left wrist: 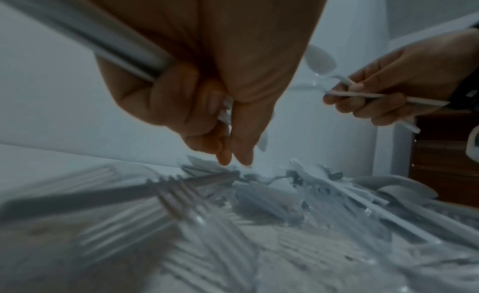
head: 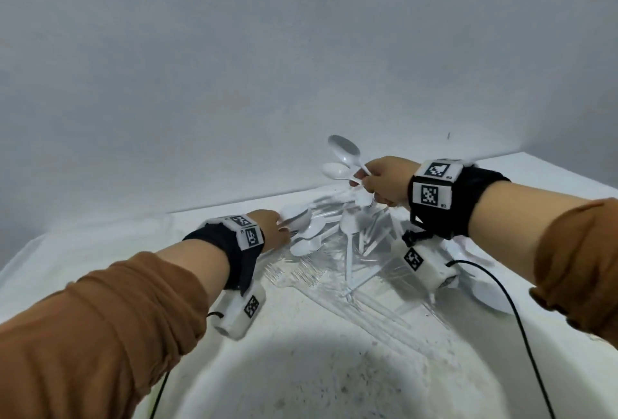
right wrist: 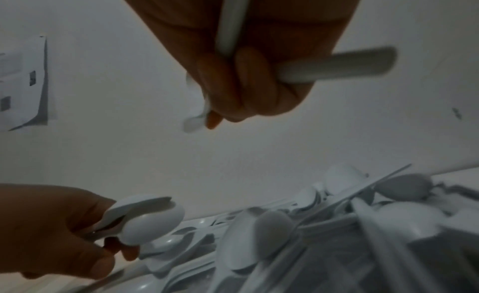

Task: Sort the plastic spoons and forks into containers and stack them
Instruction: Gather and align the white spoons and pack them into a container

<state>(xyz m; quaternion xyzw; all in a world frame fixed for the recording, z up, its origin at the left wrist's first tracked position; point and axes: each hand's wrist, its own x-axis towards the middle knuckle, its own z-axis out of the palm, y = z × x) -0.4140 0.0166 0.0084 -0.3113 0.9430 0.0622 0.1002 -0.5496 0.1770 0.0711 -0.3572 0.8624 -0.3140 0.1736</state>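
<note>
Spoons (head: pixel 342 157) are gripped in the right hand (head: pixel 384 184) and left hand (head: pixel 272 229); loosely crossed handles could be dropped into the pile (head: pixel 351 251).

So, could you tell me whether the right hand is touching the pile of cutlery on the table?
Apart. The head view shows the right hand raised above the pile, gripping two spoons.
</note>
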